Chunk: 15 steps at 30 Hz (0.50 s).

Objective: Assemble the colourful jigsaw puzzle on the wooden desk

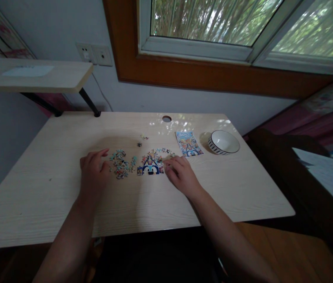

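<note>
A partly joined jigsaw puzzle (151,164) with a blue and white figure lies in the middle of the pale wooden desk (51,188). Left of it is a heap of loose puzzle pieces (121,164). My left hand (93,171) rests palm down beside that heap, fingers stretched toward the pieces. My right hand (181,173) lies at the right edge of the joined part, fingertips curled onto the pieces there. A few stray pieces (143,138) lie farther back.
A small printed picture card (189,143) lies right of the puzzle, next to a white striped bowl (223,142). A raised shelf (33,74) stands at the back left. A dark chair (287,165) stands at the right. The window is above.
</note>
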Tool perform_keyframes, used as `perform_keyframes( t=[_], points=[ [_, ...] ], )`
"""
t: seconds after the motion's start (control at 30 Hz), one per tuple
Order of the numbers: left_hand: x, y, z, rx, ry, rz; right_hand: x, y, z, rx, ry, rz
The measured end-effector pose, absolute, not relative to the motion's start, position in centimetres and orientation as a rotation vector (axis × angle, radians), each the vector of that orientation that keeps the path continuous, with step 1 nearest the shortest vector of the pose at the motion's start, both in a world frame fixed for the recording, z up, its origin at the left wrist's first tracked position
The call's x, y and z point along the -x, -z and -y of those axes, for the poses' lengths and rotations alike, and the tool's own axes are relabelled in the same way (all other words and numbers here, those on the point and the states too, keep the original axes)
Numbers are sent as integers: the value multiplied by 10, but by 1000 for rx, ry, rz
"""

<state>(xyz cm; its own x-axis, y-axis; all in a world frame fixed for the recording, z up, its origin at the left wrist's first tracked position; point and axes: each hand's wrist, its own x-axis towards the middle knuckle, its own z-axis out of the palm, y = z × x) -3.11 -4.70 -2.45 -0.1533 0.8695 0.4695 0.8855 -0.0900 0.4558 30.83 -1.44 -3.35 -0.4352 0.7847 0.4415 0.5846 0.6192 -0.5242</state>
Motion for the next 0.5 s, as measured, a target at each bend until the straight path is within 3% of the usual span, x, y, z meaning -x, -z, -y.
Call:
perform_keyframes(
  t=[0.5],
  points=[
    [41,38,42,2060,938,2108,-312,32,12,1122,-392,2072]
  ],
)
